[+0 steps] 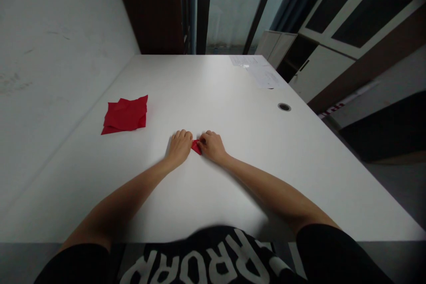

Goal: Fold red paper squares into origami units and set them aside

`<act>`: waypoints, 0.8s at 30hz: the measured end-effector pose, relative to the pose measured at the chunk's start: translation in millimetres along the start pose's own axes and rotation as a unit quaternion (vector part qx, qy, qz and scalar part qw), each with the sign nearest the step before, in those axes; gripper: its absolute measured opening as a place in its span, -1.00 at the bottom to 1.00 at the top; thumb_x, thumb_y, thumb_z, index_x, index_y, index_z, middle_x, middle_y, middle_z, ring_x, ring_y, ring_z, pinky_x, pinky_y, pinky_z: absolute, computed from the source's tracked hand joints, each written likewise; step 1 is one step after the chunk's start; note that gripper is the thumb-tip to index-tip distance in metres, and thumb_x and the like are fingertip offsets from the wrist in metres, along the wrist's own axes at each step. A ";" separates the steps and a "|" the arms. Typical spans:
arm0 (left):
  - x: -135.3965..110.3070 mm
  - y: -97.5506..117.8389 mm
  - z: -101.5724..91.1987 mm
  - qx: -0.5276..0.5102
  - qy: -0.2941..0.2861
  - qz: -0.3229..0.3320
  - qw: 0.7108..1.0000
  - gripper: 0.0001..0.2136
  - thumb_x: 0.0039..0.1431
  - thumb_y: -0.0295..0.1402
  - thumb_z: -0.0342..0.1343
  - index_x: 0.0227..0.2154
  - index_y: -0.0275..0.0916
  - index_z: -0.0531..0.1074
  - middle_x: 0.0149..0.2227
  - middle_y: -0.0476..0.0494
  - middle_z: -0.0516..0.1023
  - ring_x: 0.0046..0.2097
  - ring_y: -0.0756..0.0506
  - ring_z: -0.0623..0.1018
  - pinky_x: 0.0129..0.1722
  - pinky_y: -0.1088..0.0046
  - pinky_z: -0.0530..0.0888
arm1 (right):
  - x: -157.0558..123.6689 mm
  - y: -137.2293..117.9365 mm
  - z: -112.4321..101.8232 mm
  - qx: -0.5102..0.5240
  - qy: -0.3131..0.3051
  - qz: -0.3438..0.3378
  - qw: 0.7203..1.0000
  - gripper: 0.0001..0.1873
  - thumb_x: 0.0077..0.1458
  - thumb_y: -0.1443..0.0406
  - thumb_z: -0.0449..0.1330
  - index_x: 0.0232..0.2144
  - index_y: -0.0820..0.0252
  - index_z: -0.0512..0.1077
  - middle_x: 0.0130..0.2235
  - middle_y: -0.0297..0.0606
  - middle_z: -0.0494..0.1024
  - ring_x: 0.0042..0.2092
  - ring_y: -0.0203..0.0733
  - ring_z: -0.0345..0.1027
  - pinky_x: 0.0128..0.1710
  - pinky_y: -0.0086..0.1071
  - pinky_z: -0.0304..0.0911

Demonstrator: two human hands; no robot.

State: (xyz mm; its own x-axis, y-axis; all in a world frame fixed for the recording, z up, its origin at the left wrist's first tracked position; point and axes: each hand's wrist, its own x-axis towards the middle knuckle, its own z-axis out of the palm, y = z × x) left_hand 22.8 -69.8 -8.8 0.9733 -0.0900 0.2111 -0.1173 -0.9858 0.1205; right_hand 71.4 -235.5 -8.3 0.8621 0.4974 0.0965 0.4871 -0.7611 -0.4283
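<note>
A small folded piece of red paper (195, 147) lies on the white table (213, 199) between my two hands. My left hand (180, 144) is closed at its left side, fingers curled and resting on the tabletop. On the other side my right hand (212, 145) is closed too, thumb and fingers pinching the paper's right edge. Much of the piece is covered by my fingers, so its full shape is hidden.
Several red sheets (126, 114) lie in an uneven stack at the table's left. White printed papers (261, 73) lie at the far right, near a round cable hole (284, 107). A wall (66, 53) borders the left side; cabinets (319, 71) stand beyond the right edge.
</note>
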 end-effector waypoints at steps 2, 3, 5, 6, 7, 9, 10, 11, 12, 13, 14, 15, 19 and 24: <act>-0.7 0.2 -0.6 0.019 0.002 0.014 1.000 -0.91 0.37 -0.33 0.03 -0.19 -0.22 0.38 -0.13 -0.23 0.44 -0.08 -0.23 0.38 -0.13 0.22 0.27 | 0.3 1.0 0.1 0.009 0.006 -0.006 1.000 -0.83 0.21 0.28 0.23 -0.14 0.16 0.52 -0.14 -0.16 0.53 -0.10 -0.11 0.34 -0.12 -0.31 0.10; -1.0 0.3 -0.6 0.029 0.004 0.020 0.999 -0.90 0.37 -0.33 0.03 -0.19 -0.23 0.38 -0.13 -0.24 0.44 -0.08 -0.24 0.38 -0.14 0.21 0.27 | 0.6 1.5 0.0 0.012 0.006 -0.011 1.000 -0.80 0.20 0.29 0.23 -0.11 0.15 0.51 -0.13 -0.16 0.53 -0.10 -0.11 0.33 -0.12 -0.31 0.10; -1.5 0.7 0.3 0.047 0.008 0.027 0.998 -0.89 0.37 -0.35 0.00 -0.19 -0.25 0.38 -0.13 -0.26 0.43 -0.08 -0.25 0.37 -0.15 0.20 0.27 | 1.5 2.0 -0.3 0.014 0.000 -0.018 1.000 -0.79 0.18 0.31 0.23 -0.11 0.13 0.52 -0.13 -0.17 0.53 -0.11 -0.11 0.33 -0.12 -0.31 0.10; -1.8 1.0 1.0 0.053 0.009 0.029 0.998 -0.89 0.38 -0.36 -0.01 -0.20 -0.26 0.38 -0.14 -0.27 0.42 -0.09 -0.25 0.37 -0.15 0.20 0.27 | 2.1 1.9 -0.5 0.013 -0.003 -0.019 1.000 -0.82 0.18 0.32 0.23 -0.14 0.13 0.52 -0.14 -0.17 0.53 -0.11 -0.11 0.33 -0.13 -0.31 0.10; -1.9 1.4 1.6 0.057 0.010 0.030 0.998 -0.88 0.38 -0.37 -0.03 -0.21 -0.27 0.38 -0.14 -0.27 0.42 -0.09 -0.25 0.37 -0.15 0.20 0.27 | 2.7 1.7 -0.6 0.011 -0.006 -0.018 1.000 -0.85 0.18 0.32 0.23 -0.18 0.13 0.53 -0.15 -0.17 0.53 -0.11 -0.10 0.33 -0.14 -0.30 0.09; -2.0 2.4 2.7 0.059 0.009 0.031 0.998 -0.88 0.39 -0.40 -0.06 -0.21 -0.27 0.38 -0.14 -0.28 0.42 -0.08 -0.25 0.37 -0.15 0.20 0.27 | 3.9 0.8 -0.7 0.010 -0.011 -0.014 1.000 -0.88 0.18 0.33 0.22 -0.22 0.14 0.54 -0.17 -0.17 0.54 -0.11 -0.09 0.34 -0.16 -0.30 0.09; -1.9 2.8 2.9 0.058 0.008 0.030 0.998 -0.87 0.39 -0.41 -0.06 -0.21 -0.27 0.38 -0.14 -0.28 0.42 -0.08 -0.25 0.37 -0.14 0.20 0.28 | 4.3 0.2 -0.6 0.008 -0.014 -0.013 1.000 -0.89 0.18 0.33 0.21 -0.24 0.15 0.53 -0.17 -0.17 0.54 -0.11 -0.09 0.34 -0.16 -0.30 0.09; -1.8 3.1 2.8 0.055 0.007 0.029 0.998 -0.87 0.39 -0.42 -0.07 -0.20 -0.26 0.38 -0.14 -0.28 0.42 -0.08 -0.25 0.37 -0.14 0.20 0.28 | 4.6 -0.4 -0.5 0.007 -0.014 -0.012 1.000 -0.89 0.19 0.34 0.19 -0.26 0.15 0.53 -0.18 -0.16 0.55 -0.12 -0.08 0.35 -0.17 -0.30 0.09; -1.6 3.3 2.5 0.051 0.006 0.028 0.998 -0.86 0.39 -0.42 -0.08 -0.20 -0.25 0.38 -0.14 -0.28 0.42 -0.08 -0.25 0.37 -0.14 0.20 0.28 | 4.7 -0.8 -0.2 0.006 -0.013 -0.013 1.000 -0.89 0.20 0.34 0.17 -0.27 0.16 0.52 -0.18 -0.16 0.55 -0.12 -0.08 0.35 -0.17 -0.30 0.09; -1.4 3.1 2.0 0.047 0.005 0.026 0.999 -0.86 0.39 -0.41 -0.08 -0.19 -0.24 0.39 -0.14 -0.27 0.43 -0.08 -0.25 0.37 -0.14 0.19 0.28 | 4.6 -1.0 0.0 0.007 -0.010 -0.015 1.000 -0.88 0.21 0.34 0.16 -0.27 0.17 0.52 -0.19 -0.15 0.56 -0.12 -0.08 0.36 -0.18 -0.30 0.09; -1.2 2.7 1.3 0.040 0.005 0.026 0.999 -0.86 0.39 -0.39 -0.08 -0.19 -0.23 0.39 -0.13 -0.27 0.43 -0.08 -0.24 0.38 -0.13 0.19 0.29 | 4.4 -0.9 0.2 0.011 -0.006 -0.017 1.000 -0.88 0.22 0.35 0.15 -0.28 0.18 0.51 -0.19 -0.14 0.57 -0.13 -0.08 0.37 -0.18 -0.30 0.09; -1.1 2.0 0.5 0.031 0.005 0.026 0.999 -0.86 0.40 -0.37 -0.07 -0.18 -0.22 0.39 -0.12 -0.26 0.44 -0.08 -0.24 0.38 -0.12 0.19 0.29 | 4.2 -0.6 0.3 0.019 -0.002 -0.020 1.000 -0.89 0.22 0.36 0.15 -0.29 0.19 0.49 -0.20 -0.14 0.57 -0.14 -0.09 0.38 -0.18 -0.31 0.10; -0.9 -2.0 -2.3 -0.024 0.013 0.016 1.000 -0.85 0.39 -0.31 -0.05 -0.20 -0.19 0.40 -0.11 -0.24 0.46 -0.05 -0.23 0.40 -0.07 0.19 0.31 | 3.1 3.3 -1.7 0.098 0.000 -0.038 0.994 -0.90 0.21 0.42 0.12 -0.28 0.20 0.44 -0.28 -0.21 0.59 -0.27 -0.20 0.39 -0.25 -0.38 0.11; 0.7 -7.2 -1.4 -0.135 0.025 0.002 0.990 -0.87 0.34 -0.32 0.03 -0.12 -0.18 0.41 -0.11 -0.21 0.53 -0.06 -0.21 0.47 -0.02 0.18 0.37 | 4.5 9.4 -7.8 0.171 0.033 -0.058 0.983 -0.89 0.22 0.42 0.09 -0.26 0.17 0.39 -0.35 -0.30 0.55 -0.35 -0.25 0.34 -0.29 -0.42 0.11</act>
State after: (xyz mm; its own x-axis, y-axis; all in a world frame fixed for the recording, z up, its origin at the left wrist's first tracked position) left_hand 24.0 -62.5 -8.2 0.9624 -0.0796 0.2597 -0.1761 -0.9107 0.3736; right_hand 80.9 -243.7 -4.9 0.8163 0.5361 0.2151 0.5164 -0.5104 -0.6876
